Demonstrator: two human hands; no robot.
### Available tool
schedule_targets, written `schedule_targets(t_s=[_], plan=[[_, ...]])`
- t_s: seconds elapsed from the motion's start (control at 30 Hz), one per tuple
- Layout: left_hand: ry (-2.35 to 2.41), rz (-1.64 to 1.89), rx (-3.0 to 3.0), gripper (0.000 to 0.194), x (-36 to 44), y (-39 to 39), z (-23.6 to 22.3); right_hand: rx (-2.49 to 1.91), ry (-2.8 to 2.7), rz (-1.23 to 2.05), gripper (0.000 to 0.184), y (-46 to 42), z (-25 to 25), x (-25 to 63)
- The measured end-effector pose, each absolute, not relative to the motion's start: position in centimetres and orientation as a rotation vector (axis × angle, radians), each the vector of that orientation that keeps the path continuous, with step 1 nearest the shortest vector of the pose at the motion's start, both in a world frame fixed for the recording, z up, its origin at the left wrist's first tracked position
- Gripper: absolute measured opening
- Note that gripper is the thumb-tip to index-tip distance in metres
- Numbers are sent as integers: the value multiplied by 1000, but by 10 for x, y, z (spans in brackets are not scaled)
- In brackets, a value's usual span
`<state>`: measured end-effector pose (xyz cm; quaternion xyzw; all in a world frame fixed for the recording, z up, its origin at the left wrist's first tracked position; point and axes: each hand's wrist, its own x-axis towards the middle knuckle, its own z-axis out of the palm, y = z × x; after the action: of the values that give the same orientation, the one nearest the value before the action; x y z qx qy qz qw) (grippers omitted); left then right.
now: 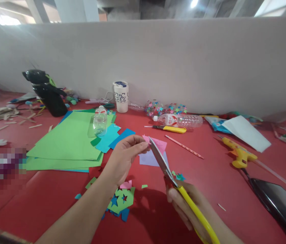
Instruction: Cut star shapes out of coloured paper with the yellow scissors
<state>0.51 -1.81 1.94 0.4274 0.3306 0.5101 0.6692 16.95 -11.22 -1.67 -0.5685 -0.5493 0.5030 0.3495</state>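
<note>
Between thumb and fingers my left hand point(129, 154) pinches a small piece of pink paper point(146, 139). My right hand point(183, 203) is closed around yellow-handled scissors point(191, 206), whose blade tips reach up to the pink piece. Behind the blades a pink sheet point(161, 146) and a lilac sheet point(148, 160) lie on the red table. Below my left wrist are green paper scraps with star-shaped cutouts point(130, 198). Small cut stars point(180, 177) lie beside the scissors, just above my right hand.
Green sheets point(64, 135) are stacked at left, bearing a small plastic bottle point(100, 120). Further back are a black flask point(47, 95), a white cup point(121, 96), a lying bottle point(183, 120) and a yellow cutter point(174, 129). A yellow glue gun point(239, 152) and a black phone-like object point(277, 203) lie right.
</note>
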Motion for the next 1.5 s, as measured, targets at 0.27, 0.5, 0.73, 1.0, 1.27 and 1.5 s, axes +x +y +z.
schedule_targets(t_s=[0.27,0.5,0.73,1.0,1.27,1.5], plan=[[700,1170,879,8,10,-22,21,-1466,-1450,1324,53,-112,-22,170],[720,1167,816,9,13,-23,18,-1475,-1375,1453,60,-116,-14,165],[738,1154,817,10,13,-23,18,-1524,-1347,1381,57,-118,-13,163],[843,1069,1009,9,2,-13,17,-1605,-1298,1286,50,-117,-5,168],[1235,947,1464,5,0,-6,10,-1561,-1255,1242,47,-112,-5,173],[950,800,1324,13,1,-15,16,-1676,-1266,1151,39,-106,2,171]])
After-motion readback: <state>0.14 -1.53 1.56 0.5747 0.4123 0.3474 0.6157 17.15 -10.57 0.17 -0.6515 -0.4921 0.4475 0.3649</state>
